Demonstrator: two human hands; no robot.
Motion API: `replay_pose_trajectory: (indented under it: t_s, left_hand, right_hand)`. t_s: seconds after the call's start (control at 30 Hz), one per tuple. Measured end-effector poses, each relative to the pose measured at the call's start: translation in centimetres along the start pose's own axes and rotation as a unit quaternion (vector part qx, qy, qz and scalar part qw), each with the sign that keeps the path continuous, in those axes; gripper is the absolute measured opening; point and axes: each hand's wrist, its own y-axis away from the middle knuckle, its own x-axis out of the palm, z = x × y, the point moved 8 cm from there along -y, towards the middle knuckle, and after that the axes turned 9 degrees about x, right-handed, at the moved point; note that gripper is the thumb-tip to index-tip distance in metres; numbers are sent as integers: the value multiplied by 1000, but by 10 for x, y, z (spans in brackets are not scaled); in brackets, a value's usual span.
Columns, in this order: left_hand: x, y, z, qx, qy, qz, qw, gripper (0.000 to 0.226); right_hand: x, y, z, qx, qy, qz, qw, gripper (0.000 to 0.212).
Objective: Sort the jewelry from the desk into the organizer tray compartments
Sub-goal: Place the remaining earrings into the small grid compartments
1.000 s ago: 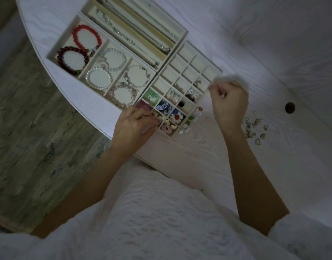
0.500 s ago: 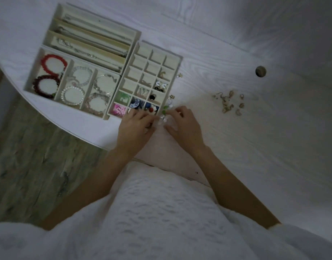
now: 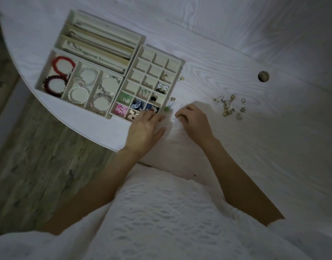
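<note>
Resting flat-fingered on the organizer tray [image 3: 177, 61], left hand [image 3: 144, 128]; right hand [image 3: 194, 121] curled on desk [image 3: 255, 137], grip unclear

Desk [image 3: 236, 147]: white, wood-grain surface with a curved front edge, lying under the fingers and spreading far beyond them.
Cable hole [image 3: 263, 76]: round and dark, well beyond the fingers, up and to their right.
Floor [image 3: 30, 166]: grey-brown planks, below the desk edge, left of the fingers.
Garment [image 3: 161, 222]: white, textured knit, nearer than the fingers, at the bottom.
</note>
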Motion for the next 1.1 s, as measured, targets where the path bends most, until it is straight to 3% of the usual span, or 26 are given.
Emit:
replay_pose_trajectory:
  t_s: [0.1, 0.23, 0.3, 0.4, 0.57, 0.63, 0.73, 0.8, 0.93, 1.1]
  left_hand:
    - [11, -21, -27, -2, 56, 38, 998, 32]
    - [23, -34, -21, -99, 188, 74, 974, 66]
    - [18, -32, -12, -143, 333, 49, 931, 63]
    - [-1, -24, 5, -194, 532, -24, 824, 44]
    - [-38, 0, 66, -300, 547, -170, 763, 13]
    - [-45, 6, 94, -335, 482, -188, 788, 4]
    - [-62, 3, 125, -307, 296, -183, 886, 2]
    - [-67, -2, 135, -286, 189, -167, 924, 9]
    - [-70, -8, 135, -234, 54, -137, 961, 26]
    - [-79, 3, 120, -74, -88, -133, 984, 13]
  right_hand:
    - [2, -2, 0, 1, 9, 17, 1000, 11]
    - [-23, 2, 9, 11, -91, 16, 996, 15]
    - [-37, 0, 27, -3, -141, 28, 990, 15]
    - [-45, -12, 60, -16, -178, 61, 982, 16]
    - [-10, -46, 111, -34, -156, 110, 981, 14]
    - [9, -62, 121, -22, -139, 115, 983, 18]
    - [33, -81, 132, -9, -100, 107, 989, 21]
    - [41, -90, 140, -20, -74, 85, 993, 21]
    - [38, -95, 140, -35, -14, 31, 999, 23]
    - [5, -86, 120, -75, 4, -98, 992, 20]
